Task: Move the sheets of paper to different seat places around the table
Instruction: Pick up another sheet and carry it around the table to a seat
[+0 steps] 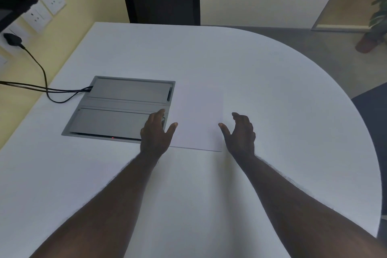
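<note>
Left hand and right hand flank a sheet of paper.
Both empty, fingers loosely spread, mid-frame over the white desk.

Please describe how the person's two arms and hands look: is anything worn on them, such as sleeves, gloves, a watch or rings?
Both forearms are bare right down to the picture's lower edge: no sleeves show. The left hand and the right hand wear no gloves, and no watch, bracelet or ring is visible. Fine hair shows along the forearms' edges.
</note>
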